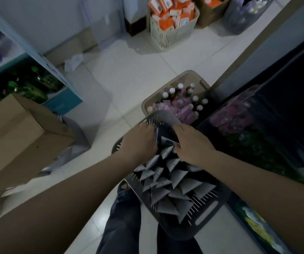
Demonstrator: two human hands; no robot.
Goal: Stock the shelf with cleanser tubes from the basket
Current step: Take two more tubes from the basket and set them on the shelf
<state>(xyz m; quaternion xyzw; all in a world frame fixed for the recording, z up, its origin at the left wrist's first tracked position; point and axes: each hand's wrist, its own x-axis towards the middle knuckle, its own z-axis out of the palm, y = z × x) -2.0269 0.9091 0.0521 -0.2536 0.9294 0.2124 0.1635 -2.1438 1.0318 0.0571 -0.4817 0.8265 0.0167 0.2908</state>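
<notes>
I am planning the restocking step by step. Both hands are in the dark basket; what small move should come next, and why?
Probably lift both hands straight up. The left hand and right hand each seem to pinch a cleanser tube at the far end of the dark basket; the other tubes stand packed, so a sideways pull could drag them.

The tubes (167, 178) stand in the basket (208, 215) before me. Behind it sits a second basket (189, 74) with bottles (179, 99). A box (19, 132) lies left.

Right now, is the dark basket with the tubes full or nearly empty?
Fairly full: upright grey tubes crowd the dark basket from wall to wall; its floor is hidden.
</notes>
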